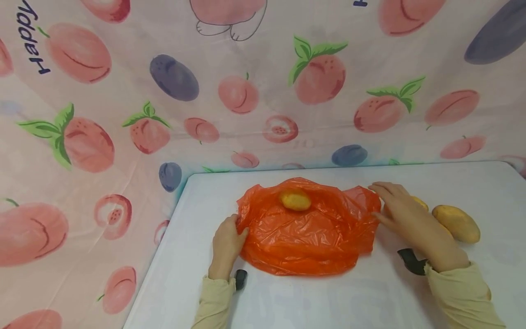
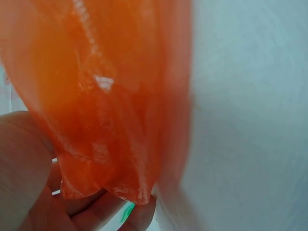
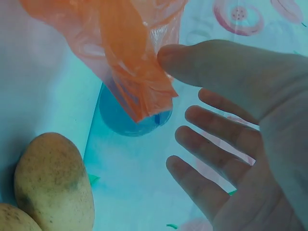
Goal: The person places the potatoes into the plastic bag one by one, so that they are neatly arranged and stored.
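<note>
The left hand (image 1: 226, 242) pinched the near-left edge of the orange plastic bag (image 1: 306, 228), pinning it flat, while the right hand (image 1: 404, 219), fingers straight and spread, touched its far-right edge; one potato (image 1: 295, 200) lay between them, two potatoes (image 1: 456, 223) just beyond the right hand.
</note>
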{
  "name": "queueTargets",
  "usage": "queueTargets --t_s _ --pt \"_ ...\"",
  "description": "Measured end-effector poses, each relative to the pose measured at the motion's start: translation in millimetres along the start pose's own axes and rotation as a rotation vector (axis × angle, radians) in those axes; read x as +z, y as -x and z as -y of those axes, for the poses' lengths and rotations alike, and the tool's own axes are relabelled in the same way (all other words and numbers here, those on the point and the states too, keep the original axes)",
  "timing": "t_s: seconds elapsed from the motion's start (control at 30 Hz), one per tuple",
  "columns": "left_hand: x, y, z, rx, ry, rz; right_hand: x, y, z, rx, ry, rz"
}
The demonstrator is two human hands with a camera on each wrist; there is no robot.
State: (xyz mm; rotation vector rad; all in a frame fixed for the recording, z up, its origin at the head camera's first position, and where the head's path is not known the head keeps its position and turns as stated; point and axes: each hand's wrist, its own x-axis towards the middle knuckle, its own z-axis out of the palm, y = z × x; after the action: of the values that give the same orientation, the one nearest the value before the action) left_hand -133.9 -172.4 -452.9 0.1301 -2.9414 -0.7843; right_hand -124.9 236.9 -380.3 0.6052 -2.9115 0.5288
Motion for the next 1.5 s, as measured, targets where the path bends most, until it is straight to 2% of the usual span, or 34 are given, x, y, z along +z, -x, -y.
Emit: queueTargets --t_s 0.17,0.37,0.5,0.73,0.97,1.1,1.3,1.4,1.5 --pt "-1.1 -0.6 -0.5 -0.001 -0.001 0.01 0 -2.5 -4 0.012 0.011 0.002" --pt "-2.1 -0.1 -1.2 -0.016 0.003 0.02 -1 -5.7 -9 0.082 -0.007 0.086" --pt "-2.2 -0.2 -1.7 -0.028 0.003 0.023 -2 -7.4 -13 0.102 -0.025 0.113" --pt "-2.3 0.1 -2.0 -0.033 0.0 0.02 0 -6.1 -20 0.084 -0.014 0.082" --pt "-2.1 0.2 -2.8 -0.039 0.008 0.03 3 -7.5 -30 0.032 -0.008 0.047" --pt "-1.9 0.3 -2.8 -0.031 0.003 0.027 6 -9.0 -37 0.059 -0.006 0.092" --pt "-1.8 -0.2 -2.3 -0.04 0.005 0.032 9 -10.2 -46 0.143 0.005 0.176" --pt "-2.0 -0.3 -2.4 -0.04 0.001 0.032 11 -9.6 -49 0.174 0.013 0.192" --pt "-2.1 -0.2 -2.4 -0.039 0.003 0.029 14 -8.4 -52 0.165 0.032 0.175"
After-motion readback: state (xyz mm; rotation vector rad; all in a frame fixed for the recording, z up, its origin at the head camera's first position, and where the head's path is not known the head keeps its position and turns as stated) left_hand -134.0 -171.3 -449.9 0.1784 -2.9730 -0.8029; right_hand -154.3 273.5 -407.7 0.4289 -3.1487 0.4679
